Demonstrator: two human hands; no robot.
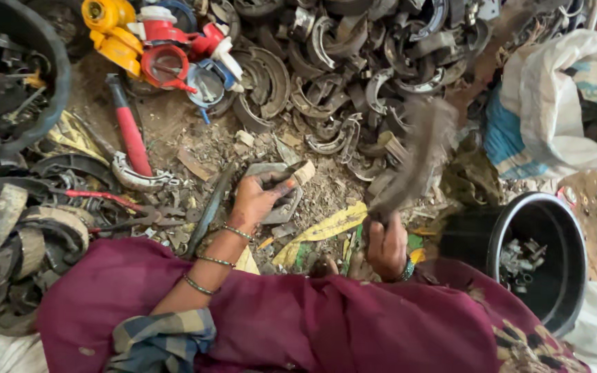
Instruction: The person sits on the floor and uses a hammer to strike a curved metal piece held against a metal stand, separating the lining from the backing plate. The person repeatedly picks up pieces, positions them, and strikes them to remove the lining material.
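Left hand [256, 199] grips a curved grey brake shoe [276, 190] against the dirt at centre frame; right hand [386, 246] at 5 o'clock is clenched on a motion-blurred tool [412, 159], kind unclear. White woven sack [554, 103] with blue stripes at 2 o'clock, black bucket [561, 290] at 4, yellow wrapper strip [326, 226] between the hands.

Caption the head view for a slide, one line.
Left hand steadies a brake shoe on the ground; right hand swings a blurred tool, bucket alongside.
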